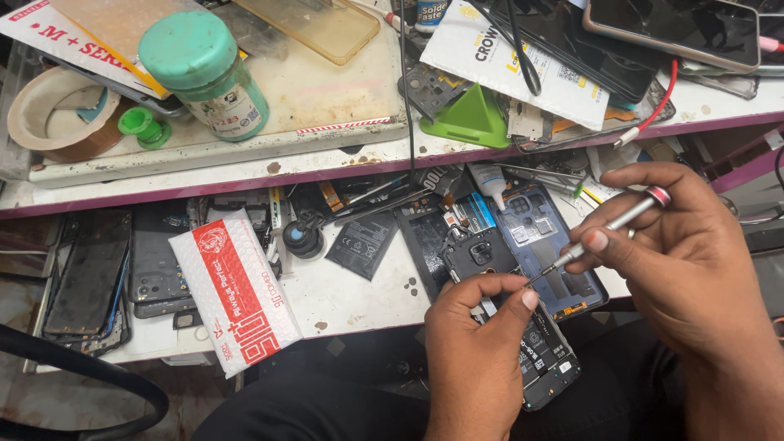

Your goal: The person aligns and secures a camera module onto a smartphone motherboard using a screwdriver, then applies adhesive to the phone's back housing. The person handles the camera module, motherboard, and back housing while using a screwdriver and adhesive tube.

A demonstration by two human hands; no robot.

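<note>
My left hand (pixel 474 351) grips an opened black phone (pixel 545 359) with its back cover off, thumb and forefinger pinched near the upper edge by the camera module. My right hand (pixel 686 253) holds a slim silver screwdriver (pixel 608 229) with a red ring at its top. The tip points down-left and meets the phone just beside my left forefinger. Behind the phone lies a blue phone frame (pixel 545 245) with bare circuit parts showing.
A white and red padded envelope (pixel 237 290) lies on the lower bench at left, near several black phones (pixel 90 278) and a loose battery (pixel 362 245). The upper shelf holds a green-capped jar (pixel 208 73), a green triangular wedge (pixel 469 118), a tape roll (pixel 53 110) and a red cable (pixel 653 110).
</note>
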